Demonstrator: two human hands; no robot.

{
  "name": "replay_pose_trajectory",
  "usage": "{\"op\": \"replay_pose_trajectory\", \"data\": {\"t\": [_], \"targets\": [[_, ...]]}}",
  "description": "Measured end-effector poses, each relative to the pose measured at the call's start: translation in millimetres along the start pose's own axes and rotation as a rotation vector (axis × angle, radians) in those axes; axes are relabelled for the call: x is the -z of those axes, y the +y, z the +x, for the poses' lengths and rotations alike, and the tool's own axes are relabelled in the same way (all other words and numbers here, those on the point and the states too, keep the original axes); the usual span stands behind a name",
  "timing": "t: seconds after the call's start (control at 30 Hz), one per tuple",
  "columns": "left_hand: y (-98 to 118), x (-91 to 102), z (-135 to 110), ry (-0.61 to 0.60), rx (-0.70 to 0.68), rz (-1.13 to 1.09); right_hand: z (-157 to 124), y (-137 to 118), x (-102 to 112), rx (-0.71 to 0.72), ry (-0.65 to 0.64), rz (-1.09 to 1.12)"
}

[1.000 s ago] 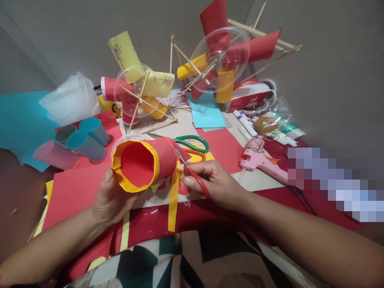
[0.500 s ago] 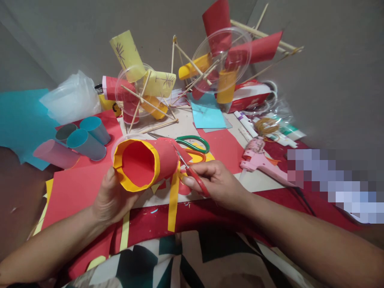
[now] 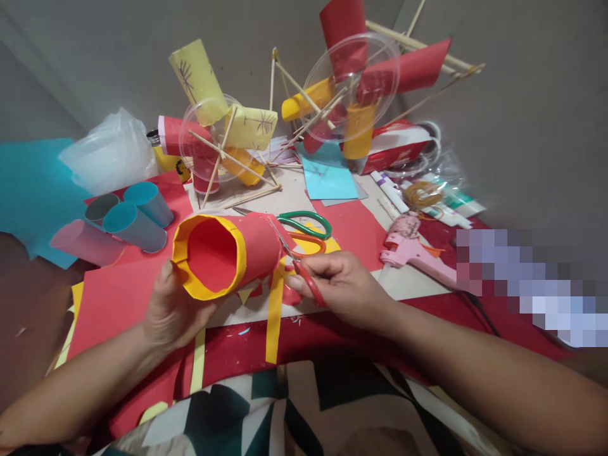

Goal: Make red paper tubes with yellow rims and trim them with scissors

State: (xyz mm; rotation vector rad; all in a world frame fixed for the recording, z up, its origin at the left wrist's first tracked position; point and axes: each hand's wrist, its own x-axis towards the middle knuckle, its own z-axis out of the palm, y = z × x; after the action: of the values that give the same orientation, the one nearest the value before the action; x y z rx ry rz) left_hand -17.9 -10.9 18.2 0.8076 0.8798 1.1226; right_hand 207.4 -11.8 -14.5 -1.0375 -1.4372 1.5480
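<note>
A red paper tube (image 3: 261,244) with a folded yellow rim lies on its side in my left hand (image 3: 173,310), its open end turned toward me and to the left. My left thumb is on the near left side of the rim; the other fingers are hidden beneath the tube. In my right hand (image 3: 344,288) is a pair of small red-handled scissors (image 3: 311,285), their blades along the tube's far right end. Whether the blades touch the paper I cannot tell. Below the scissors a yellow paper strip (image 3: 273,316) hangs over the table edge.
Green- and orange-handled scissors (image 3: 304,218) lie just behind the tube. Several paper cylinders (image 3: 135,228) stand or lean at left. Two stick-and-paper wheels (image 3: 351,120) rise at the back. A pink glue gun (image 3: 411,250) rests at right, near white marker pens (image 3: 389,190).
The tube has shifted slightly left, and the scissors in my right hand have moved a little left with it. Both hands keep their hold.
</note>
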Motion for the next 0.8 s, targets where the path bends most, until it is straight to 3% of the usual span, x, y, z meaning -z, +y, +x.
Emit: {"op": "replay_pose_trajectory", "data": {"t": [0.2, 0.37, 0.53, 0.8], "targets": [[-0.3, 4.6, 4.7, 0.053, -0.058, 0.07, -2.0, -6.9, 4.0, -0.016, -0.052, 0.026], [-0.6, 10.2, 8.0, -0.089, -0.049, 0.077, -2.0, -2.7, 5.8, -0.017, -0.031, -0.023], [0.9, 11.7, 9.3, -0.107, -0.05, 0.082, -2.6, 0.4, 5.9, -0.013, 0.002, -0.039], [9.3, 4.1, 16.5, -0.243, -0.107, 0.074, -4.1, -2.2, 4.0, -0.035, 0.025, -0.023]]}}
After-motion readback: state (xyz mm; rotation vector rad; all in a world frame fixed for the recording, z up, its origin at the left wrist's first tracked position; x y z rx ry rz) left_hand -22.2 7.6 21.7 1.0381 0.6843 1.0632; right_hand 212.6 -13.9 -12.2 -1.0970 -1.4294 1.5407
